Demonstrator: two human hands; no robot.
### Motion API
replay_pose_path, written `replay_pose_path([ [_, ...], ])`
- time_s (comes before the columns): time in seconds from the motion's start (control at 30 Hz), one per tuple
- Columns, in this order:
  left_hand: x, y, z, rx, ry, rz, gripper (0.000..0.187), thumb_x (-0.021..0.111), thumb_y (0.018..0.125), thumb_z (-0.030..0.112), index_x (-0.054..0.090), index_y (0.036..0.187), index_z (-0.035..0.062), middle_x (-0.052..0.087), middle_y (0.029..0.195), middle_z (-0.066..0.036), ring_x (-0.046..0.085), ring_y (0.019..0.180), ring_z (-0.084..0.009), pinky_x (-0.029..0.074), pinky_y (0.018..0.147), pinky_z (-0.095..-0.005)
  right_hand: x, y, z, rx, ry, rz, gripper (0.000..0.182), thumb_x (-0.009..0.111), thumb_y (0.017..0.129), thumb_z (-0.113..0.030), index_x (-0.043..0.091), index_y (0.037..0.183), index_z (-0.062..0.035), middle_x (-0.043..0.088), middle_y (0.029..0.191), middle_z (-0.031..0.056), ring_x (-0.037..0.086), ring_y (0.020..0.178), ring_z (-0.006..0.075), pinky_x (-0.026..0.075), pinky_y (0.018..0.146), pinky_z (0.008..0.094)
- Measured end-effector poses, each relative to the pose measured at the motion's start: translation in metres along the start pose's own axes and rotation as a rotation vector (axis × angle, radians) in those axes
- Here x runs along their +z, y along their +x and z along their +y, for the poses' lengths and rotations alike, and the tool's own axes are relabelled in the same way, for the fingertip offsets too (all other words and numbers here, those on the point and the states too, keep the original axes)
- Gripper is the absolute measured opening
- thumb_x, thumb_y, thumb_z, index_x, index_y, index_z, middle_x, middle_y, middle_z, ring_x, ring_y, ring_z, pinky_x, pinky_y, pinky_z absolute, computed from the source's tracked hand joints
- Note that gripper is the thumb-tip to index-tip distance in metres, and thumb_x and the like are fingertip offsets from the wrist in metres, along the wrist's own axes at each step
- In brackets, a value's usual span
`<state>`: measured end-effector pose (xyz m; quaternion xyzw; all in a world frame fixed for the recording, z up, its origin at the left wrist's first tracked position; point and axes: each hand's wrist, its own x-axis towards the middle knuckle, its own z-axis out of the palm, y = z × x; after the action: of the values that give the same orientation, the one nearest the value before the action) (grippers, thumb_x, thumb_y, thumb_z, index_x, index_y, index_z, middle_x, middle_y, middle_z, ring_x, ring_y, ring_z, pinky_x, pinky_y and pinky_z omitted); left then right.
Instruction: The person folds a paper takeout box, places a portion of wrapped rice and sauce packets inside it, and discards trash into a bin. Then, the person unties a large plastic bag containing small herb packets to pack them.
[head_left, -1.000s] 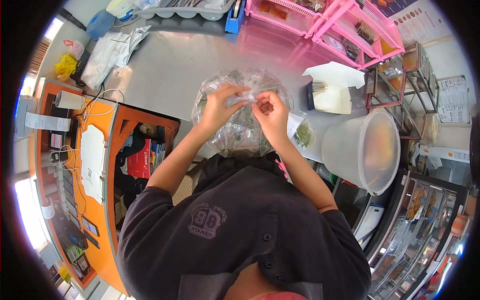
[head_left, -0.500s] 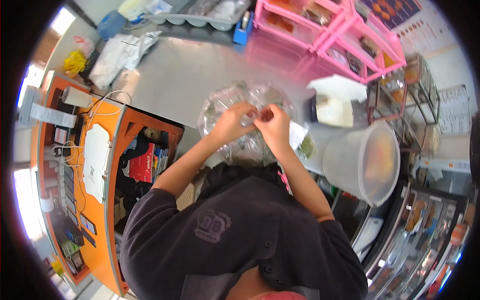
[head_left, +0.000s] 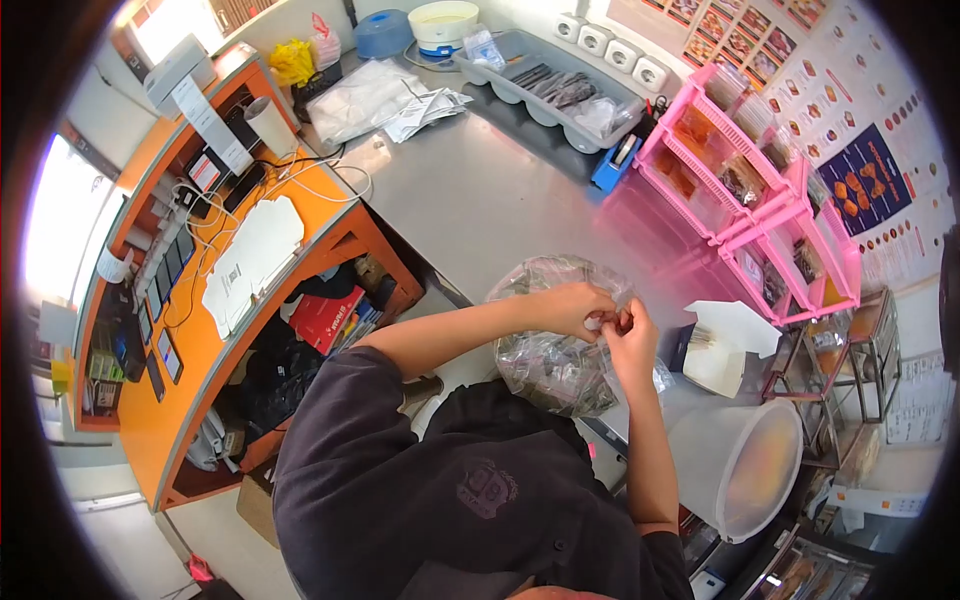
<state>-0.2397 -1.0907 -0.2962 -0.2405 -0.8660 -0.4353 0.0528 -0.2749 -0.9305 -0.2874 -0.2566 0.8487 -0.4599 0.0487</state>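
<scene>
My left hand (head_left: 578, 308) and my right hand (head_left: 632, 348) meet above a large clear plastic bag (head_left: 545, 372) at the counter's front edge. The fingers of both are pinched close together, almost touching. A small pale bit shows at the left fingertips, too small to name. Whatever the right fingers hold is hidden. Crinkled and see-through, the big bag seems to contain several smaller clear packets, though I cannot make out their contents.
Right of the bag stand an open white carton (head_left: 722, 350) with thin sticks and a translucent tub (head_left: 735, 470). Pink stacking baskets (head_left: 715, 190), a grey cutlery tray (head_left: 555, 95) and a blue tape dispenser (head_left: 617, 163) sit farther back. An orange desk (head_left: 190, 375) is at the left.
My view has swung, so the counter and bag appear farther right and lower. Both hands stay over the bag, and their fingertips have drawn closer together. The reddish spot by the right fingers no longer shows.
</scene>
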Motion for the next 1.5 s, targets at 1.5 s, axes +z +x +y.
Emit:
replay_pose_path([
  [1.5,0.014,0.011,0.011,-0.228,-0.409,0.782,0.011,0.059,0.075,-0.001,0.059,0.086,0.0005,0.061,0.086,-0.01,0.061,0.075,-0.0225,0.048,0.068,-0.0317,-0.01,0.021,-0.009,0.143,0.46,0.03,0.008,0.053,0.074,0.001,0.048,0.072,-0.0052,0.043,0.064,-0.0035,0.039,0.058,0.0026,0.033,0.052,0.0183],
])
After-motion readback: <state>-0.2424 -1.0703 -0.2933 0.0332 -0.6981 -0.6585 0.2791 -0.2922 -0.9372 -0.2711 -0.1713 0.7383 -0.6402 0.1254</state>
